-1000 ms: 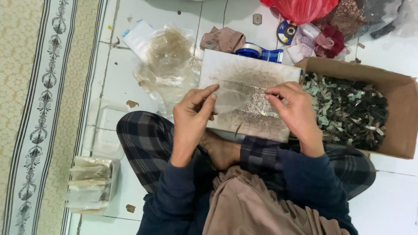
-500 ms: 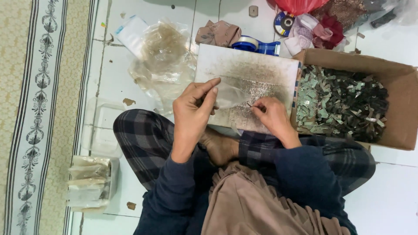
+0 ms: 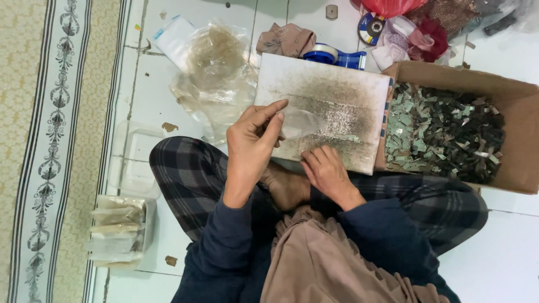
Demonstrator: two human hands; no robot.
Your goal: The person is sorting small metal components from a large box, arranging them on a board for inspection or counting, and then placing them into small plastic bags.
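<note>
My left hand (image 3: 252, 143) pinches a small clear plastic bag (image 3: 300, 120) by its edge over a white board (image 3: 320, 90) dusted with dark specks. My right hand (image 3: 325, 171) rests low on the board's near edge, fingers bent and touching the surface, holding nothing that I can see. I sit cross-legged in plaid trousers with a bare foot (image 3: 286, 188) under the board. A cardboard box (image 3: 505, 90) full of small grey-green pieces (image 3: 443, 132) stands right of the board.
Crumpled clear bags (image 3: 216, 73) lie left of the board. A blue tape dispenser (image 3: 334, 56), a brown cloth (image 3: 285, 40) and red and white clutter (image 3: 404, 28) sit behind it. A stack of filled packets (image 3: 119, 230) and a clear tray (image 3: 132, 160) lie at my left, by a patterned mat (image 3: 50, 140).
My right hand has let go of the small bag and dropped from the middle of the board to its near edge. My left hand still holds the bag.
</note>
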